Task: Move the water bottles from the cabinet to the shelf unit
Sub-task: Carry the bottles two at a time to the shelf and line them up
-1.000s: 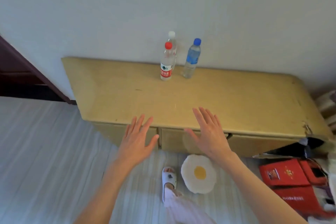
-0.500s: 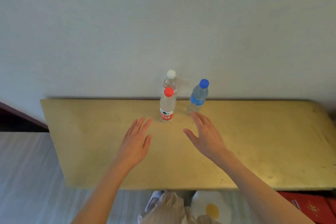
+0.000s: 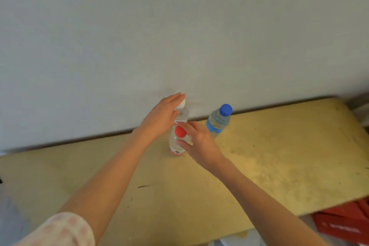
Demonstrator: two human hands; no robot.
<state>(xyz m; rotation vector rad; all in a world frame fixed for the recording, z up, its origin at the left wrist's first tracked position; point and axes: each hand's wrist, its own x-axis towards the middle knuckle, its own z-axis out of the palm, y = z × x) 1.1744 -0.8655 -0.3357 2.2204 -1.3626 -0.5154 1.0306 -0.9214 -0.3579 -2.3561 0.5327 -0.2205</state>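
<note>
Three water bottles stand at the back of the yellow wooden cabinet top (image 3: 279, 166), near the wall. The white-capped bottle (image 3: 182, 114) is furthest back. My left hand (image 3: 162, 117) reaches beside it with straight fingers, the fingertips at its cap. The red-capped bottle (image 3: 178, 142) stands just in front. My right hand (image 3: 197, 143) is spread open against that bottle's right side, thumb and fingers apart around it without closing. The blue-capped bottle (image 3: 218, 120) stands free to the right, untouched.
A plain grey wall (image 3: 179, 26) rises directly behind the bottles. Red packaging (image 3: 343, 223) lies on the floor below the cabinet's right front edge. A pale object (image 3: 361, 114) shows at the far right edge.
Both hands have moved forward across the cabinet top to the bottles. The left now reaches the white-capped bottle and the right the red-capped one. The camera has come closer.
</note>
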